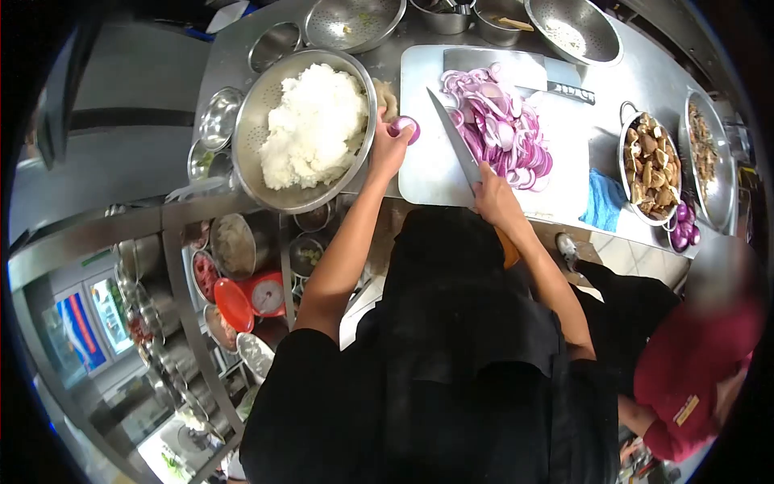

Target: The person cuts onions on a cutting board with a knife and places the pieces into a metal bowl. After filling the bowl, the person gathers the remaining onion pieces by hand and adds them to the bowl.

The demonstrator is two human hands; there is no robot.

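Observation:
My left hand (pixel 389 148) is closed on a piece of red onion (pixel 405 129), held at the left edge of the white cutting board (pixel 417 173). In my right hand (pixel 497 202) is a kitchen knife (pixel 453 137), its blade angled up and to the left over the board. Just right of the blade lies a heap of sliced red onion (pixel 508 129). A second, broad-bladed knife with a black handle (pixel 571 93) rests along the board's far edge, partly under the slices.
Left of the board stands a colander (pixel 248 165) heaped with white food (pixel 314 125). A blue cloth (pixel 601 200), a bowl of brown chunks (pixel 651 169) and whole red onions (pixel 684 227) are at the right. Metal bowls line the back. A person in a red shirt (pixel 693 363) is at right.

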